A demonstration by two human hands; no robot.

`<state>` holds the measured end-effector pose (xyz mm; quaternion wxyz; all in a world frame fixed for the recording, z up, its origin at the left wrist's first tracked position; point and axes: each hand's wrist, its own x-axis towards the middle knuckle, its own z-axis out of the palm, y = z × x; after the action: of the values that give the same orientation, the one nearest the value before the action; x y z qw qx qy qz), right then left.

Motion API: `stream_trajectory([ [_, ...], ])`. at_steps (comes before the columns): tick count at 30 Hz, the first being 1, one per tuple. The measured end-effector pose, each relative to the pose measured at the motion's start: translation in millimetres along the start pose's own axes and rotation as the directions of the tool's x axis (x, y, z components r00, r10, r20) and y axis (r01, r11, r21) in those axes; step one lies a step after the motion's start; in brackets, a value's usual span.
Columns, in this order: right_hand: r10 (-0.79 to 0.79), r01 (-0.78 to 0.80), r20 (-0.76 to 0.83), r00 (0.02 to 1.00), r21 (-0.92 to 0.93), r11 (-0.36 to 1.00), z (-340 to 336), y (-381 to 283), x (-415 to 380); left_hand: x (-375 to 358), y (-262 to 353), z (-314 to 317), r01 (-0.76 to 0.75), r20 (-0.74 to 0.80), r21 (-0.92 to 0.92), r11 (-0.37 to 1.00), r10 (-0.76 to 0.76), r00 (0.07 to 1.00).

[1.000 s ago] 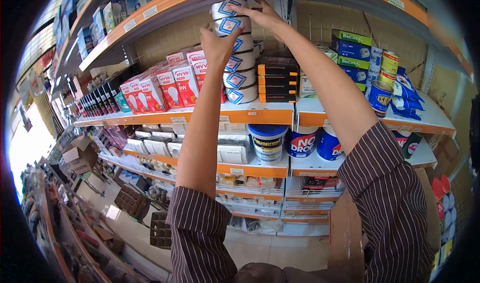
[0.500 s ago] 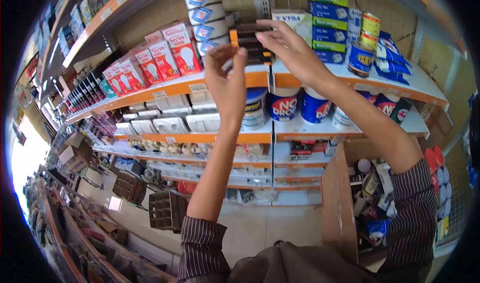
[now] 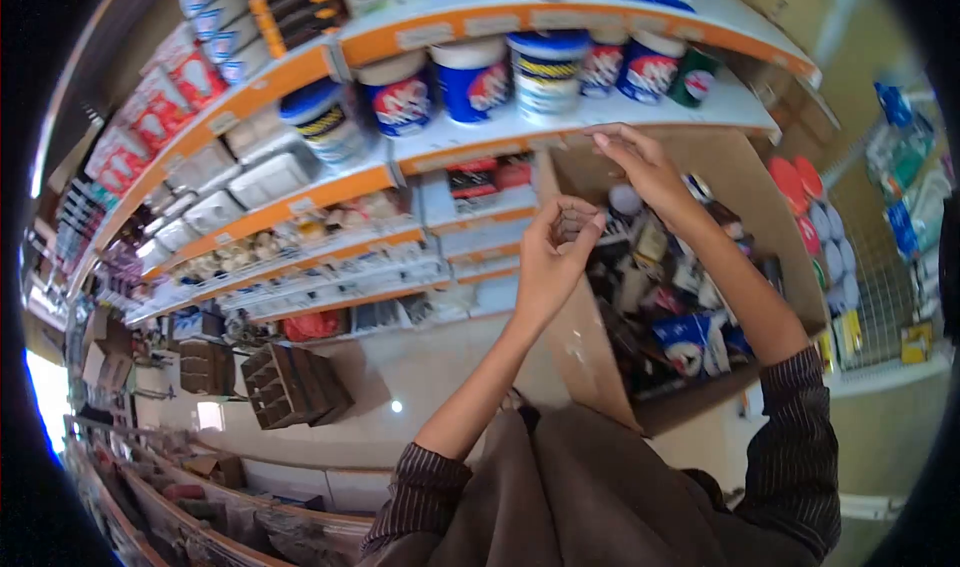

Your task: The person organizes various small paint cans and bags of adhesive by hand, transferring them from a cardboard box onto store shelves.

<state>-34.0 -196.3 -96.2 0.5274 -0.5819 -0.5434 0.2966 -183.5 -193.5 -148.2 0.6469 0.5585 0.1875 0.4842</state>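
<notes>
My left hand [image 3: 556, 257] is raised near the left edge of a large cardboard box [image 3: 590, 352], its fingers curled with a gap to the thumb and nothing visible between them. My right hand [image 3: 645, 172] hangs above the back of the same box, fingers apart, holding nothing. Inside the box lie mixed items, among them a blue and white packet [image 3: 690, 345]. At the upper left, a stack of black and orange boxes [image 3: 297, 14] stands on the top shelf, away from both hands.
Blue and white tubs [image 3: 473, 82] line the shelf in front. Red bulb boxes [image 3: 160, 112] stand at the upper left. A divided brown crate [image 3: 292, 385] sits on the floor. Red and grey round items [image 3: 800, 192] hang beside a wire rack at the right.
Both hands have left the black and orange boxes and moved down and right to the cardboard box. The view has turned right and downward.
</notes>
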Motion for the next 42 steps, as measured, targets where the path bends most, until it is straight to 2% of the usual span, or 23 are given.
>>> stream_trajectory([
  [1, 0.071, -0.07, 0.008, 0.997, -0.053, 0.996, -16, 19, -4, -4, -9, 9, 0.086, 0.072, 0.023, 0.996, -0.087, 0.994],
  [4, 0.247, -0.237, 0.045, 0.968, -0.166, 0.957, -61, 43, -30, -9, -38, 36, 0.136, 0.246, 0.186, 0.973, -0.18, 0.952],
  [5, 0.184, -0.174, 0.055, 0.981, -0.16, 0.972, -73, 52, -37, -9, -53, 40, 0.083, 0.311, 0.261, 0.962, -0.165, 0.936],
  [9, 0.139, -0.097, 0.143, 0.98, -0.267, 0.959, -118, 96, -57, -11, -68, 68, 0.141, 0.464, 0.52, 0.843, -0.417, 0.782],
  [10, 0.188, -0.129, 0.201, 0.961, -0.276, 0.952, -128, 103, -64, -11, -77, 76, 0.089, 0.518, 0.554, 0.828, -0.426, 0.742],
  [12, 0.119, 0.028, 0.323, 0.939, -0.418, 0.908, -145, 114, -78, -10, -94, 89, -0.031, 0.616, 0.609, 0.792, -0.448, 0.648],
  [13, 0.229, 0.02, 0.415, 0.881, -0.514, 0.858, -153, 117, -85, -6, -94, 94, -0.044, 0.632, 0.685, 0.727, -0.563, 0.532],
  [14, 0.198, 0.133, 0.562, 0.803, -0.493, 0.86, -160, 134, -92, -3, -98, 94, -0.1, 0.625, 0.735, 0.671, -0.613, 0.483],
  [16, 0.414, 0.143, 0.622, 0.665, -0.649, 0.747, -166, 141, -115, -2, -114, 91, -0.214, 0.587, 0.807, 0.55, -0.709, 0.39],
  [18, 0.595, 0.293, 0.567, 0.569, -0.816, 0.498, -161, 129, -134, 0, -129, 91, -0.297, 0.523, 0.851, 0.433, -0.749, 0.407],
  [19, 0.567, 0.295, 0.598, 0.566, -0.789, 0.539, -160, 138, -145, 1, -129, 93, -0.339, 0.485, 0.868, 0.364, -0.768, 0.418],
  [22, 0.472, 0.306, 0.738, 0.482, -0.646, 0.699, -157, 142, -150, 0, -123, 109, -0.303, 0.493, 0.865, 0.4, -0.787, 0.37],
  [25, 0.335, 0.409, 0.842, 0.422, -0.507, 0.759, -159, 120, -150, -3, -134, 106, -0.134, 0.581, 0.814, 0.566, -0.778, 0.239],
  [28, 0.239, 0.372, 0.867, 0.436, -0.416, 0.83, -173, 99, -142, -1, -116, 101, 0.055, 0.646, 0.73, 0.682, -0.713, 0.273],
  [29, 0.204, 0.338, 0.87, 0.449, -0.377, 0.863, -180, 95, -137, 1, -104, 103, 0.185, 0.608, 0.715, 0.675, -0.73, 0.312],
  [32, 0.067, 0.174, 0.827, 0.558, -0.196, 0.965, -212, 90, -118, 5, -76, 106, 0.406, 0.492, 0.549, 0.731, -0.675, 0.55],
  [33, 0.024, 0.141, 0.778, 0.627, -0.144, 0.979, -220, 90, -113, 6, -84, 99, 0.493, 0.459, 0.378, 0.783, -0.621, 0.635],
  [34, -0.013, 0.112, 0.721, 0.693, -0.089, 0.99, -227, 90, -109, 7, -87, 102, 0.561, 0.527, -0.002, 0.828, -0.476, 0.704],
  [36, 0.053, -0.111, 0.599, 0.799, 0.06, 0.992, -236, 88, -101, 7, -77, 123, 0.567, 0.558, -0.351, 0.745, -0.32, 0.766],
  [37, 0.162, -0.351, 0.517, 0.84, 0.292, 0.889, -232, 88, -101, 9, -75, 131, 0.474, 0.514, -0.262, 0.84, -0.295, 0.806],
  [38, 0.219, -0.418, 0.475, 0.852, 0.366, 0.831, -231, 89, -98, 10, -65, 137, 0.371, 0.474, -0.062, 0.927, -0.3, 0.828],
  [40, 0.338, -0.514, 0.4, 0.852, 0.516, 0.686, -232, 92, -91, 13, -60, 159, 0.522, 0.321, -0.032, 0.852, -0.486, 0.813],
  [42, 0.389, -0.527, 0.355, 0.85, 0.597, 0.605, -237, 101, -83, 17, -67, 167, 0.504, 0.199, -0.022, 0.863, -0.49, 0.849],
])
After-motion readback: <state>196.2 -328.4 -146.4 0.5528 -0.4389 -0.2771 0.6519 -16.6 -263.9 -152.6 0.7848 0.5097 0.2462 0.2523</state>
